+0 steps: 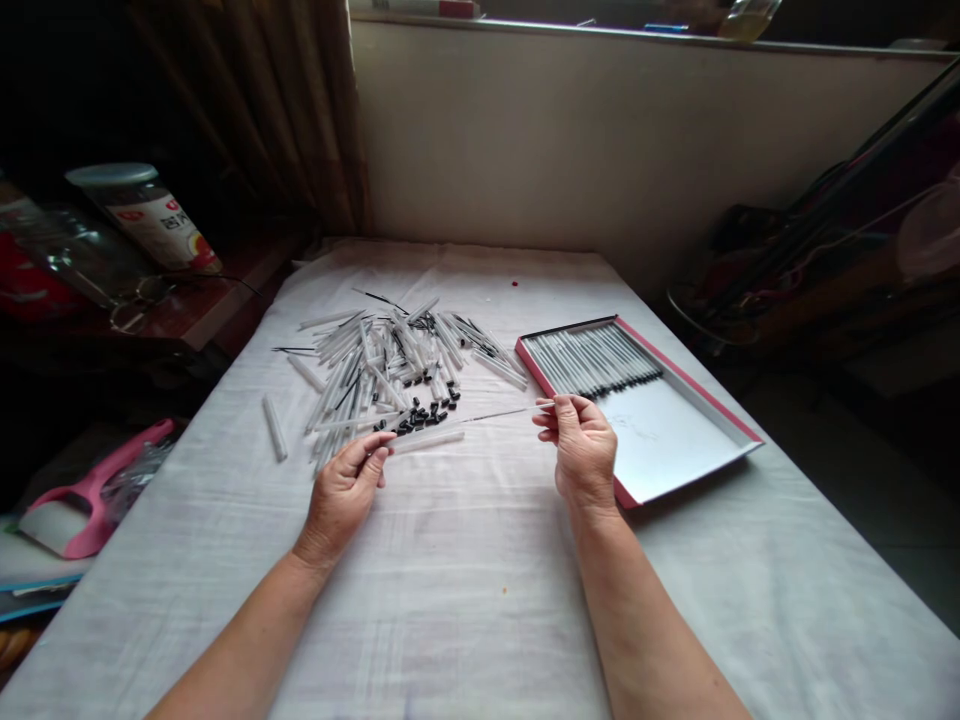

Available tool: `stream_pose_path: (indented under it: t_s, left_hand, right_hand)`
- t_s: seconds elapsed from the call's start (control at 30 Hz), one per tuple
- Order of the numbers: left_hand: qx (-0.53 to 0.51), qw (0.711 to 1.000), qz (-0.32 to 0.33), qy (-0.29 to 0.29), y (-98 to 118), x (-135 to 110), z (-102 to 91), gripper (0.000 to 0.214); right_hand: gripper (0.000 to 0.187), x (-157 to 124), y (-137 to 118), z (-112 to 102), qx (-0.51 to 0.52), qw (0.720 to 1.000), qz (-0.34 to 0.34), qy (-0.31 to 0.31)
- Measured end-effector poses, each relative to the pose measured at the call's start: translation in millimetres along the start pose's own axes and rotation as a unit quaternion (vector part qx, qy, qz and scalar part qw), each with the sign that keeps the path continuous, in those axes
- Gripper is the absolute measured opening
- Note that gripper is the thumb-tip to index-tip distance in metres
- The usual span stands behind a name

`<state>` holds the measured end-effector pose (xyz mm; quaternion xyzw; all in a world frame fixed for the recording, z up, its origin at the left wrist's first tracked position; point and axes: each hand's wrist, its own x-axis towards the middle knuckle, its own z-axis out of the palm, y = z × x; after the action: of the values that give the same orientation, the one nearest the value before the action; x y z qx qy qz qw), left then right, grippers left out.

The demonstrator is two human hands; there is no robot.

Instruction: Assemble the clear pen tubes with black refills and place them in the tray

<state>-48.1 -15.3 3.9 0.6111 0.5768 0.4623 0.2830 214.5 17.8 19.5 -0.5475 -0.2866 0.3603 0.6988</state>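
My left hand [347,492] is closed, thumb against fingers, on one end of a see-through pen barrel [429,441] that points right. In a pinch, my right hand [581,445] has a thin pen refill [506,413] by its right end; the refill's other end reaches left, just above the barrel's far end. Whether the two touch, I cannot tell. Beyond my left hand is a loose pile of see-through barrels [341,400], dark thin refills [486,342] and small black plugs [427,415]. Right beside my right hand lies a shallow red-edged box lid [690,455] with a row of pens [589,360] in it.
A pale cloth [450,600] covers the table. One barrel [274,428] lies apart at the left. Off the left edge are a pink-handled object [97,490] and a jar [154,220] on a side shelf. A wall [480,140] stands behind the table.
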Motion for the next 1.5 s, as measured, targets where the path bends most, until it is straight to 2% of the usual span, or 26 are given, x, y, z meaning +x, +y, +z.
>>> stream_pose_path:
  t_s: [0.2,0.47,0.57,0.7,0.83,0.9,0.97,1.03,1.13,1.23,1.3,1.33,1.4,1.5]
  left_hand:
    - [-0.009,1.000,-0.002,-0.012,3,0,0.8,0.024]
    - [-0.035,0.998,-0.013,-0.051,2,-3,3.6,0.029]
    - [-0.038,0.997,-0.021,-0.063,3,-3,4.5,0.032]
    - [-0.029,0.997,-0.033,-0.067,4,-2,3.8,0.033]
    - [-0.005,0.997,-0.012,-0.082,4,-2,3.9,0.030]
    - [-0.015,0.996,-0.023,-0.090,3,-2,5.0,0.031]
    - [-0.041,0.994,-0.049,-0.089,0,-2,6.3,0.035]
    - [-0.065,0.992,-0.065,-0.082,-1,-1,7.2,0.037]
    - [-0.079,0.991,-0.071,-0.079,-3,0,7.2,0.037]
    - [-0.077,0.991,-0.070,-0.085,-3,1,6.5,0.036]
    - [-0.073,0.991,-0.070,-0.087,-3,1,6.4,0.035]
    - [-0.071,0.991,-0.070,-0.086,-3,1,6.4,0.035]
    - [-0.066,0.992,-0.069,-0.086,-3,1,6.4,0.036]
    - [-0.054,0.993,-0.060,-0.088,-4,0,6.0,0.036]
  right_hand:
    - [0.032,-1,3,1,-0.006,1.000,0.015,-0.020]
    - [0.030,-34,16,21,-0.078,0.987,0.034,-0.134]
    - [0.032,-48,22,29,-0.109,0.980,0.012,-0.166]
    - [0.032,-57,23,33,-0.123,0.976,-0.028,-0.180]
    - [0.033,-48,19,36,-0.105,0.967,-0.013,-0.231]
    - [0.037,-33,20,39,-0.101,0.963,-0.005,-0.251]
    - [0.039,-12,25,44,-0.131,0.960,-0.022,-0.246]
    - [0.029,9,33,50,-0.220,0.941,-0.062,-0.250]
    - [0.021,29,42,59,-0.389,0.868,-0.159,-0.263]
    - [0.021,33,43,67,-0.488,0.797,-0.203,-0.291]
    - [0.015,31,41,70,-0.516,0.776,-0.211,-0.295]
    - [0.012,30,40,70,-0.517,0.776,-0.214,-0.291]
    - [0.009,27,39,66,-0.487,0.801,-0.207,-0.279]
    - [0.007,20,38,49,-0.362,0.881,-0.141,-0.270]
